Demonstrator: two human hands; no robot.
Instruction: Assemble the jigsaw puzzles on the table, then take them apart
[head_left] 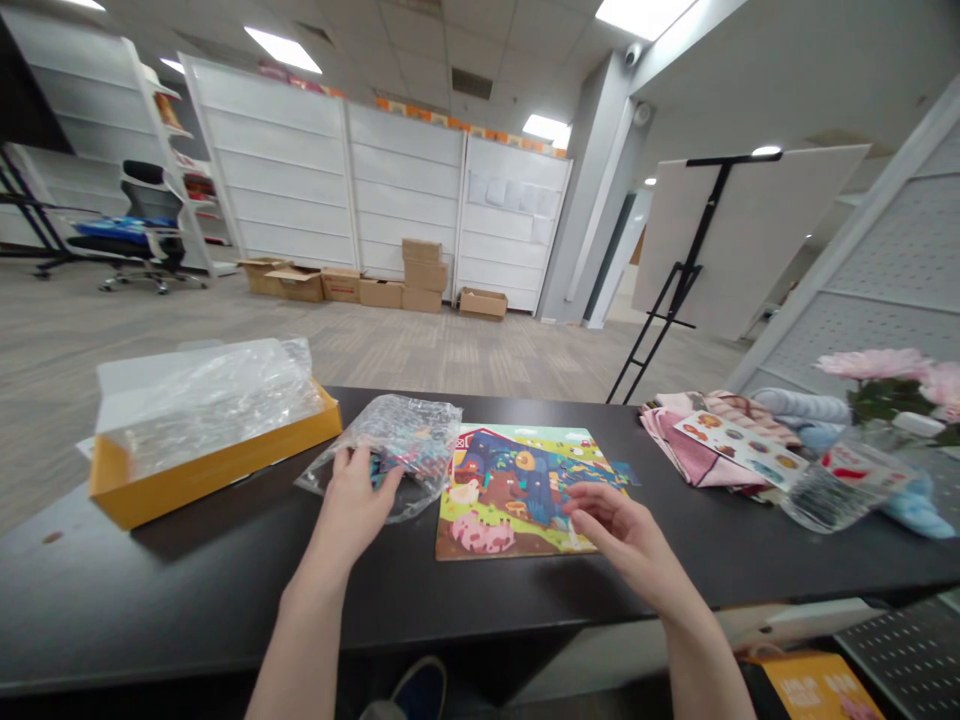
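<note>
My left hand (354,505) is curled over a clear plastic bag (431,420) with colourful puzzle pieces (397,455) in it; thumb and fingers grip the bag's near side, and the fingertips are partly hidden. To its right lies a picture puzzle board (487,505) showing farm animals, among them a pink pig, with a dark blue patch across its middle. My right hand (619,525) hovers at the board's right side, fingers loosely bent and thumb apart, with nothing visible in it. A dark blue piece (624,473) sticks out past the board's right edge.
At the left on the black table (420,600) stands an open yellow box (225,465) with crumpled clear plastic (217,400). Folded cloths (690,450), a sticker sheet (739,450), a plastic pouch (840,490) and pink flowers (877,365) crowd the right end.
</note>
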